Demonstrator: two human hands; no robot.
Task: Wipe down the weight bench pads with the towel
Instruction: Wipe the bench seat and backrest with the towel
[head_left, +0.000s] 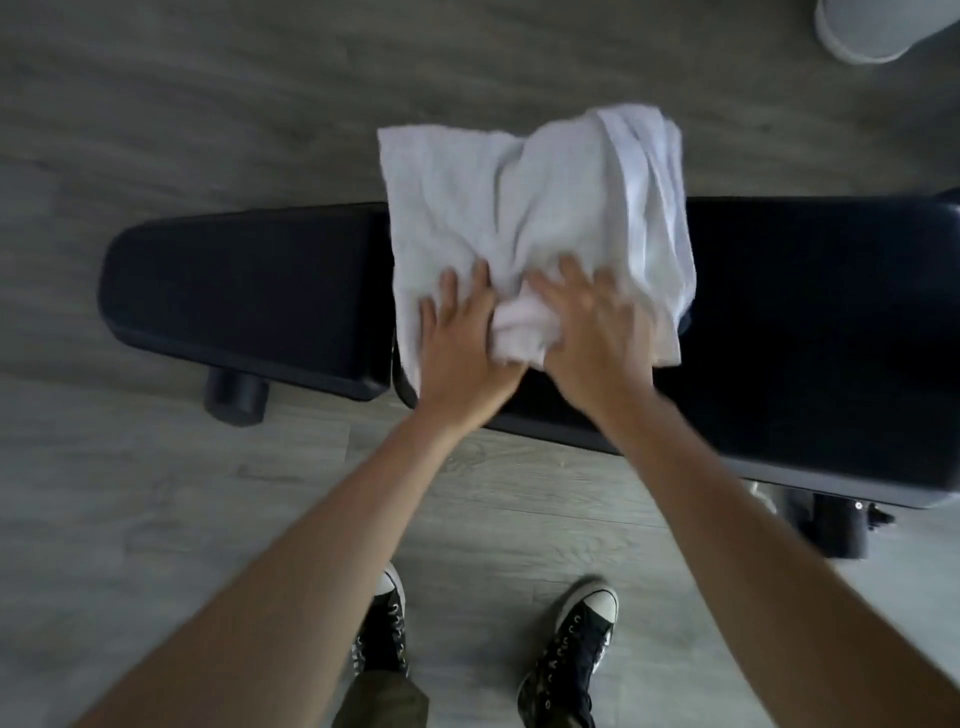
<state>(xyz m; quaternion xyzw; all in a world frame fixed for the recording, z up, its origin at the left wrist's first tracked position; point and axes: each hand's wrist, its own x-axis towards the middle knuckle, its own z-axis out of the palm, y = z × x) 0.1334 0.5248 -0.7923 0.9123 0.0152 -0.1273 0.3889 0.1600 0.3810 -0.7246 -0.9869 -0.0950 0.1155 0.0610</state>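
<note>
A black weight bench lies across the view, with a short seat pad (244, 296) on the left and a long back pad (815, 332) on the right. A white towel (519, 208) is spread over the gap between the two pads and hangs past the bench's far edge. My left hand (460, 338) presses flat on the towel's near left part, fingers apart. My right hand (592, 332) rests on the towel beside it, with a bunched fold of cloth under its fingers. The image is blurred around the hands.
Grey wood-look floor (156, 493) surrounds the bench. A black bench foot (236, 397) sticks out under the seat pad, and a wheel assembly (841, 525) sits under the back pad at right. My two black sneakers (576, 644) stand near the bench. A pale round object (872, 26) is at top right.
</note>
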